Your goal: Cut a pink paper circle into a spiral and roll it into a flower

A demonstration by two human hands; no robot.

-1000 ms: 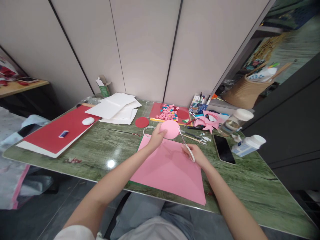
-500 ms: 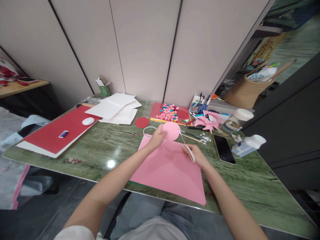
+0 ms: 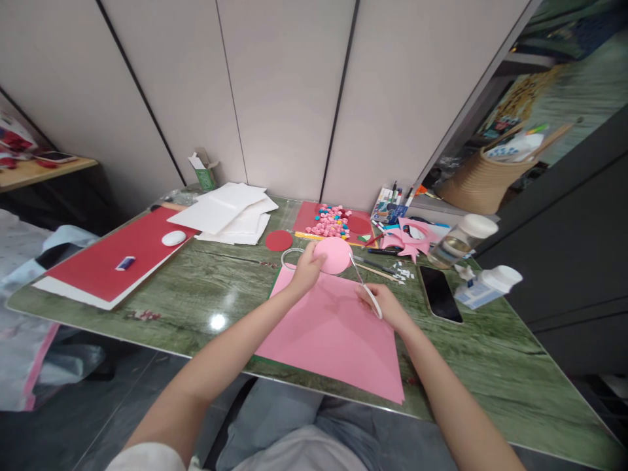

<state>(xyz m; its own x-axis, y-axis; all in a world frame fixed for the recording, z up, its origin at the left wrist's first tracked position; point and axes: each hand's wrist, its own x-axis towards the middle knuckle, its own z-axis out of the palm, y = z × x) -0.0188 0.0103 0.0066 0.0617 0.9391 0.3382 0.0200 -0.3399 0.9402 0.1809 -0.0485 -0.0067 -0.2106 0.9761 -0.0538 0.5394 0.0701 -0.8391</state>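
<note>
My left hand [image 3: 307, 268] pinches the left edge of a round pink paper disc [image 3: 334, 255], held up above the table. In my right hand [image 3: 381, 302] is a pair of scissors [image 3: 369, 294] with white handles, its blade tips at the disc's right edge. Below both hands lies a stack of pink paper sheets [image 3: 328, 333]. A clear ring, perhaps a tape roll [image 3: 289, 256], rests just behind my left hand and is partly covered by it. Close by on the left is a red paper disc [image 3: 279, 241].
Pink and coloured pompom-like bits [image 3: 331, 221] lie on red paper at the back. White sheets [image 3: 230, 209] and a red sheet [image 3: 122, 252] spread leftward. To the right are pink offcuts [image 3: 409, 239], a phone [image 3: 440, 293], a clear bottle [image 3: 461, 242] and a white bottle [image 3: 488, 286].
The pink disc and my left hand have shifted slightly left and up. The scissors stay at the disc's right edge, moving very little.
</note>
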